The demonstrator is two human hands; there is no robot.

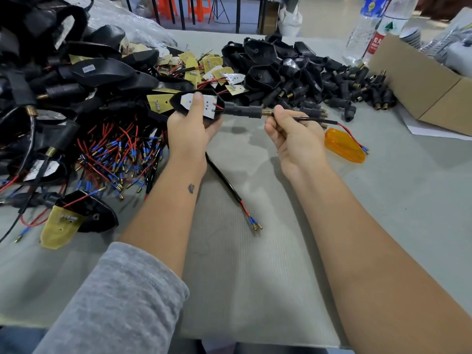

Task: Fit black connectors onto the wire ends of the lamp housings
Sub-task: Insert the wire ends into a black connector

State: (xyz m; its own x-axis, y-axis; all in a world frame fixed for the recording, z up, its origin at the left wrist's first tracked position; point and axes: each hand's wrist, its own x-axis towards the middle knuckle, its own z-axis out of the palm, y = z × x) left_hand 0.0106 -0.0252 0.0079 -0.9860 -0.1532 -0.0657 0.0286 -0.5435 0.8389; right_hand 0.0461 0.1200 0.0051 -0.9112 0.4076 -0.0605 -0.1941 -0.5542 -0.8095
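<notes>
Lamp housing held above the counter, black connector seated on its wire.

The left hand [190, 130] grips the black lamp housing [196, 104], thumb pressed on its white LED board, which shows small dots and a red lead at its 3 o'clock edge. A black connector [242, 110] with a brass threaded tip projects from the housing toward 3 o'clock. The right hand [293, 135] pinches the black-sleeved wire [316, 120] just beyond that tip; the wire ends in red leads with blue-collared terminals lying over an orange lens [344, 145] on the grey counter [255, 264]. Loose connectors [357, 90] are heaped at 1 o'clock, wired housings [63, 98] at 10 o'clock.
</notes>
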